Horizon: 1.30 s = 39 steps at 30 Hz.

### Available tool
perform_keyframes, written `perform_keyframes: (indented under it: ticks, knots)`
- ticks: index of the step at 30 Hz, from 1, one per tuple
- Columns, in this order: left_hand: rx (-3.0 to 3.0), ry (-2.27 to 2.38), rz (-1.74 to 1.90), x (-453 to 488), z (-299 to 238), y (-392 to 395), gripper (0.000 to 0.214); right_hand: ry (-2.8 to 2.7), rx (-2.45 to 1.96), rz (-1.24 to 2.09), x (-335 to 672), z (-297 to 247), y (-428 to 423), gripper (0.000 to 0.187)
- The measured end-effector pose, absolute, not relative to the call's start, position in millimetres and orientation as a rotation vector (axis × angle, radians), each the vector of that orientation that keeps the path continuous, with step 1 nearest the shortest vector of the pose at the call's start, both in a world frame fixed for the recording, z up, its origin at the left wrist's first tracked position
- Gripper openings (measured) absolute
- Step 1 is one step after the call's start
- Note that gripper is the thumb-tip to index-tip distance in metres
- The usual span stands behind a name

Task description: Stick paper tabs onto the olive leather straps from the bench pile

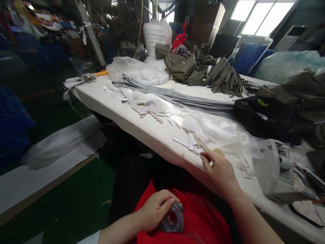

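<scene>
My left hand (154, 210) rests on my lap over a red cloth (200, 220), fingers curled round a clear roll of tape (174, 218). My right hand (219, 171) reaches to the near edge of the white table (137, 122), its fingers pinched at a small pile of paper strips (191, 140). Whether a strip is actually between the fingertips is hard to see. Crumpled clear plastic (215, 127) lies just beyond that hand.
Long grey straps (177, 98) run across the table. Olive bags (181, 66) and a bundle of olive straps (223, 78) sit at the back, dark fabric (266, 115) at right. A grey box (273, 169) stands right of my hand. White sheets (61, 142) lie on the green floor.
</scene>
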<state>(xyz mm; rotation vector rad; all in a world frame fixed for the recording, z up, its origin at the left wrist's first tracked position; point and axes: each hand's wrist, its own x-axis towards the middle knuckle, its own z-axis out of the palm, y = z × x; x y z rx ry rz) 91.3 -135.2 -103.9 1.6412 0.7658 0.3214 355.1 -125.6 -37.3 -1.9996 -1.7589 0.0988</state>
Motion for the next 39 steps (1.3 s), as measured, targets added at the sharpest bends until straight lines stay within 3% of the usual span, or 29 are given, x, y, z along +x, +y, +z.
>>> perform_keyframes:
  ticks: [8, 12, 16, 21, 28, 39]
  knots:
    - [1.709, 0.781, 0.330, 94.1, -105.0, -138.8, 0.050, -1.906, -2.385, -0.220, 339.3, -46.3, -35.3, 0.029]
    - [1.795, 0.773, 0.386, 94.7, -105.9, -137.0, 0.054, -1.946, -2.415, -0.212, 336.1, -49.7, -21.1, 0.025]
    - [1.789, 0.777, 0.379, 95.5, -106.4, -135.6, 0.053, -1.906, -2.446, -0.223, 354.0, -41.8, -40.3, 0.028]
    - [1.765, 0.797, 0.337, 96.3, -102.2, -134.8, 0.046, -2.018, -2.506, -0.341, 373.0, -41.1, -81.5, 0.017]
    - [1.732, 0.810, 0.300, 96.5, -97.1, -134.3, 0.042, -2.076, -2.423, -0.505, 372.4, -39.6, -113.4, 0.023]
    - [1.683, 0.835, 0.305, 100.1, -98.4, -138.0, 0.041, -1.896, -2.552, -0.467, 410.8, -32.4, -148.5, 0.025]
